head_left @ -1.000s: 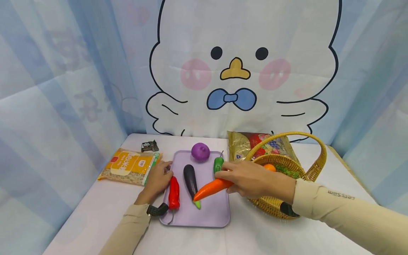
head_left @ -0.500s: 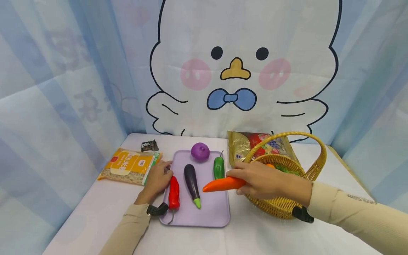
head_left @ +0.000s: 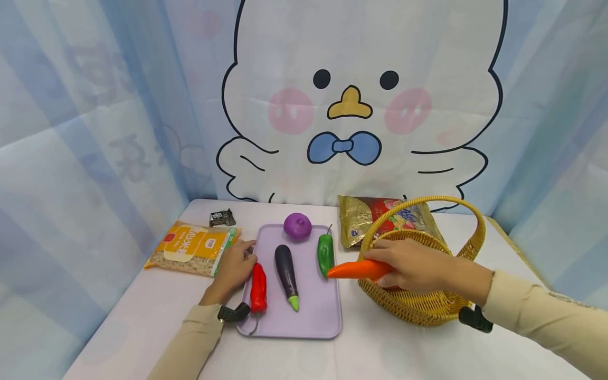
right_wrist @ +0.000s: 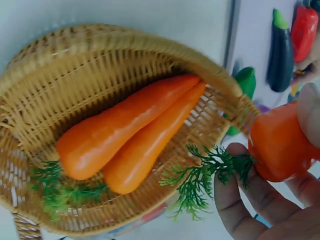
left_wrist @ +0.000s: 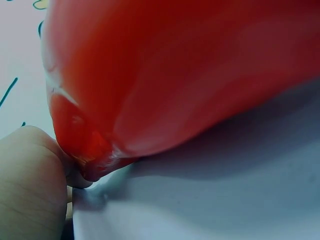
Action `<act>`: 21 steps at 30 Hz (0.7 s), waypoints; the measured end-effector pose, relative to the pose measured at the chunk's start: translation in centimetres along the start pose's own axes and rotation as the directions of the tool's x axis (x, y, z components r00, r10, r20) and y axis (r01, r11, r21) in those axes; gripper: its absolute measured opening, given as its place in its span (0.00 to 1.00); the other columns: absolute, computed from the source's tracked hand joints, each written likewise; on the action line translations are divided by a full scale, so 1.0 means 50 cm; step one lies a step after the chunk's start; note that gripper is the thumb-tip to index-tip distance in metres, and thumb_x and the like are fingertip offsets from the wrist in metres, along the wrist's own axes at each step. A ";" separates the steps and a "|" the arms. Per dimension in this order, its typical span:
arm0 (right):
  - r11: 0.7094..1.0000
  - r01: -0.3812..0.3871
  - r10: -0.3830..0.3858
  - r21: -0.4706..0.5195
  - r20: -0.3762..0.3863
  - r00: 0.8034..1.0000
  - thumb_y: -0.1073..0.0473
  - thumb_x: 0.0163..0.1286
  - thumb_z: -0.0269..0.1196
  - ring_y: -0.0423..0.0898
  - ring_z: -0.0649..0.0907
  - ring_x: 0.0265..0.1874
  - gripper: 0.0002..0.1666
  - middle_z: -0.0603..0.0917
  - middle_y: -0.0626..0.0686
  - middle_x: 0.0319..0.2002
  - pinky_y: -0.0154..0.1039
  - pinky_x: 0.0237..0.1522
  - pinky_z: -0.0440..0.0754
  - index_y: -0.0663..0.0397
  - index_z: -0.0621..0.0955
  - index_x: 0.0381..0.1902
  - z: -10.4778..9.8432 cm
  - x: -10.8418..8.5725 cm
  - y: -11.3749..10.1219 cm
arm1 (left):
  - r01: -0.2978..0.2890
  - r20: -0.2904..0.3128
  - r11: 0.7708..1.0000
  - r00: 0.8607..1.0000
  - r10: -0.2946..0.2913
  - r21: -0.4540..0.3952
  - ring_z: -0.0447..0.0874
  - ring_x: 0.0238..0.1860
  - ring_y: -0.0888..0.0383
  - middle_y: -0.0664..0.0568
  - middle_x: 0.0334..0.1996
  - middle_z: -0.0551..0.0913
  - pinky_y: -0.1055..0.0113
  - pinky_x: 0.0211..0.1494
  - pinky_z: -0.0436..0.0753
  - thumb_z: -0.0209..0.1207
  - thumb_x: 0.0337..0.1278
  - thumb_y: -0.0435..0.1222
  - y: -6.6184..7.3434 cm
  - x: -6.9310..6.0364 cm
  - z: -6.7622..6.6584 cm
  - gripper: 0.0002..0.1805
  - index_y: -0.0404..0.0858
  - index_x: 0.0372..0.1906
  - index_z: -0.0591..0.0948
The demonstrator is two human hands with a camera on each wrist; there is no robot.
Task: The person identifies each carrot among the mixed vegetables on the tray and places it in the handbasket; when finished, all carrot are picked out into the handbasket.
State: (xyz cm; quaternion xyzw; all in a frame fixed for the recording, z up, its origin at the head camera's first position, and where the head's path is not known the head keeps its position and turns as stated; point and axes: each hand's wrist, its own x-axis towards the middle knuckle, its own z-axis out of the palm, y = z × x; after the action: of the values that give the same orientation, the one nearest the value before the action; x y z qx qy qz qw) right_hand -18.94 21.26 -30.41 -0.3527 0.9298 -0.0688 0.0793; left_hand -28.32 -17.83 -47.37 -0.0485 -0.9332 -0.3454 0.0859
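My right hand (head_left: pixel 415 264) grips an orange carrot (head_left: pixel 356 269) near its thick end, over the front-left part of the wicker basket (head_left: pixel 427 311). The carrot's tip points left toward the tray. In the right wrist view its green leaves (right_wrist: pixel 200 175) hang over the basket, where two carrots (right_wrist: pixel 125 125) lie side by side. My left hand (head_left: pixel 233 269) rests at the left edge of the purple tray (head_left: pixel 313 316), close to the tip of a red pepper (head_left: pixel 258 289). Also on the tray are an eggplant (head_left: pixel 286 274), a green pepper (head_left: pixel 325 253) and a purple onion (head_left: pixel 297 226).
A yellow bag of grain (head_left: pixel 190 248) lies left of the tray, with a small dark packet (head_left: pixel 222 217) behind it. Behind the basket is a gold and red bag (head_left: pixel 356 221). The basket's tall handle (head_left: pixel 427 199) arches upward. A printed curtain (head_left: pixel 266 42) hangs at the back.
My right hand has moved right with the carrot, from above the tray to over the basket. The green pepper is now fully uncovered. The left hand has stayed in place.
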 end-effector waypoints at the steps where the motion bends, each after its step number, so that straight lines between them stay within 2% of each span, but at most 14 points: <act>1: 1.000 -0.011 0.011 -0.001 0.005 1.000 0.54 0.65 0.71 0.43 0.78 0.41 0.26 0.80 0.43 0.48 0.48 0.50 0.80 0.48 0.81 0.61 0.000 -0.003 0.004 | 0.001 0.001 1.000 1.000 -0.001 -0.001 0.79 0.43 0.49 0.45 0.43 0.82 0.53 0.53 0.81 0.59 0.62 0.34 0.000 0.000 0.000 0.25 0.34 0.64 0.80; 10: 0.997 -0.079 0.080 -0.014 0.051 0.996 0.54 0.62 0.73 0.43 0.77 0.39 0.27 0.80 0.44 0.45 0.48 0.47 0.80 0.51 0.83 0.59 0.008 -0.025 0.030 | 0.010 0.007 1.000 1.000 -0.010 0.000 0.78 0.43 0.49 0.45 0.43 0.82 0.53 0.52 0.81 0.59 0.62 0.34 0.000 0.000 0.000 0.25 0.34 0.65 0.79; 18: 0.990 -0.140 0.142 -0.030 0.074 0.987 0.53 0.62 0.73 0.47 0.79 0.43 0.29 0.82 0.48 0.48 0.54 0.51 0.81 0.55 0.82 0.60 0.009 -0.051 0.060 | -0.006 -0.001 1.000 1.000 0.006 0.003 0.78 0.43 0.49 0.45 0.43 0.82 0.53 0.52 0.81 0.59 0.61 0.34 -0.002 0.000 0.002 0.25 0.34 0.64 0.79; 21: 0.984 -0.165 0.170 -0.063 0.088 0.981 0.52 0.61 0.73 0.46 0.79 0.41 0.30 0.81 0.48 0.46 0.53 0.49 0.82 0.55 0.82 0.60 0.008 -0.058 0.070 | -0.013 -0.005 1.000 1.000 0.013 0.007 0.79 0.43 0.48 0.44 0.42 0.82 0.52 0.53 0.80 0.58 0.60 0.34 -0.003 -0.001 0.001 0.25 0.35 0.64 0.80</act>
State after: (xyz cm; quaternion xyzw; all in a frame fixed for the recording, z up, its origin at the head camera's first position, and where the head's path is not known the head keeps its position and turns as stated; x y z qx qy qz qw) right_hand -18.97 25.78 -31.17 -0.2780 0.9530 -0.0196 0.1185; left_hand -28.31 -17.91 -47.49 -0.0536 -0.9339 -0.3416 0.0908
